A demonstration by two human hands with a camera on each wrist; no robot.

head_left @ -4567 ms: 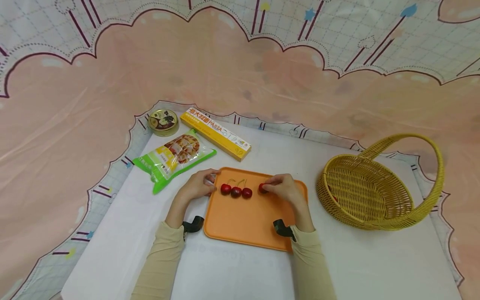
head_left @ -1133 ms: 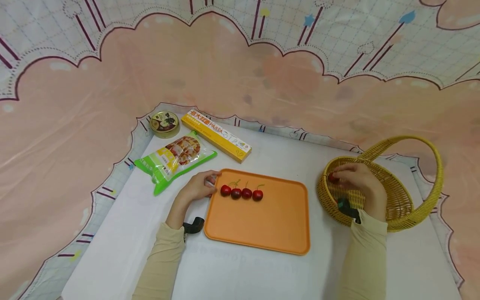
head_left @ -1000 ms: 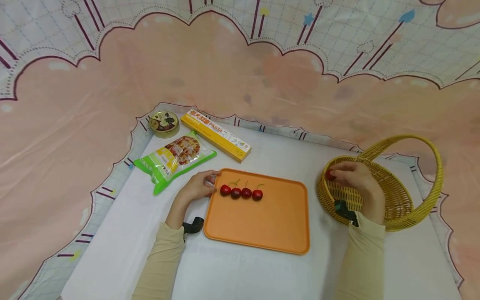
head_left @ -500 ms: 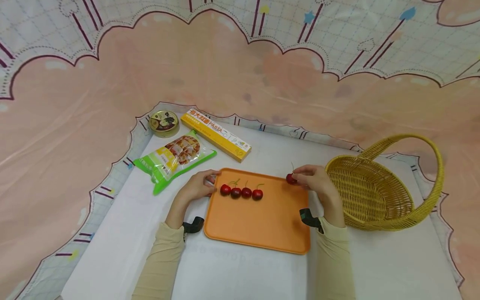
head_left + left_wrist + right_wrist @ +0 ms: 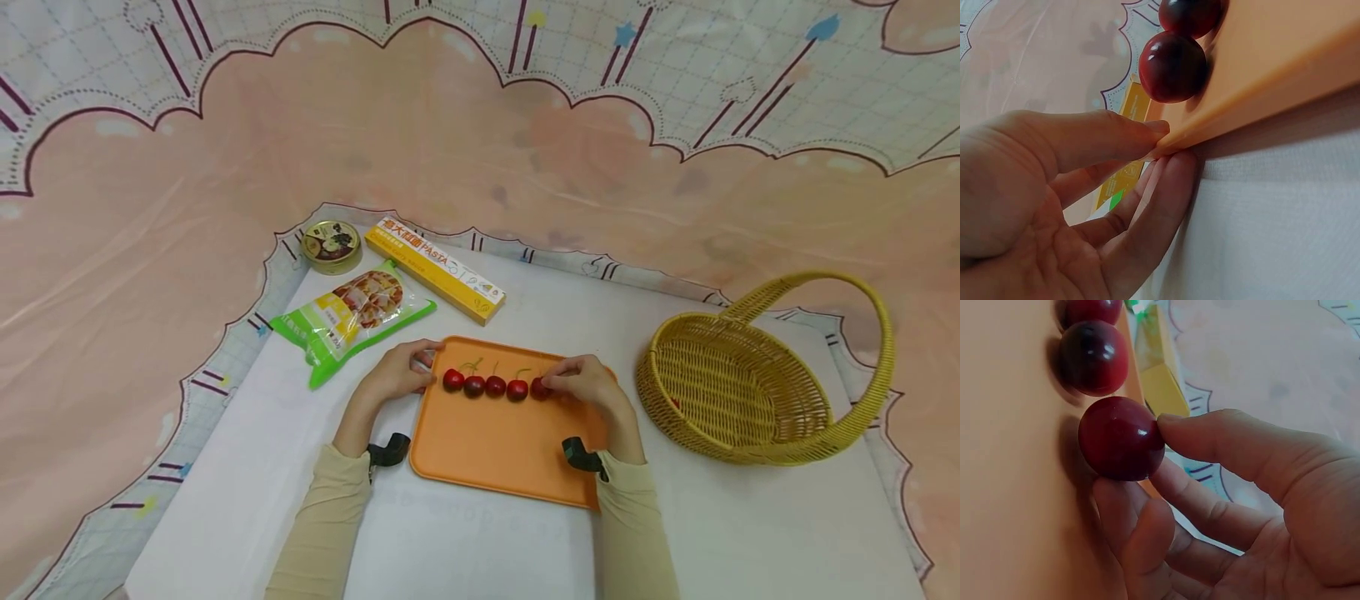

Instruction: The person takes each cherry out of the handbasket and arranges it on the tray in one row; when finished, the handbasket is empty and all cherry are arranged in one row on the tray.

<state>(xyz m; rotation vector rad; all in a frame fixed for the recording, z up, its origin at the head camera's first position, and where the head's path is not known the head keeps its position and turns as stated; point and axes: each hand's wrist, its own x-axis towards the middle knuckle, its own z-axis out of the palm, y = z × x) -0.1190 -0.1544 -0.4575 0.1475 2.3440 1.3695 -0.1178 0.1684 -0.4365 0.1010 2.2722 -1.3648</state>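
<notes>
Pinching a glossy dark-red cherry [image 5: 539,388] with right hand [image 5: 588,386] at three o'clock of the cherry row [image 5: 484,385]; left hand [image 5: 396,372] gripping the flat orange plastic tray [image 5: 504,442].

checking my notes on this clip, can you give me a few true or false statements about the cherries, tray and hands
1. The right hand pinches a cherry at the right end of the row on the orange tray. True.
2. The left hand lies inside the wicker basket. False: it holds the tray's left edge, thumb on top and fingers under it in the left wrist view.
3. Five cherries lie on the tray, the pinched one included. True.
4. The pasta box lies on the tray. False: it lies on the white cloth behind the tray, beside the green snack bag.
5. The basket is tipped upside down. False: it rests with its opening up, right of the tray.
</notes>
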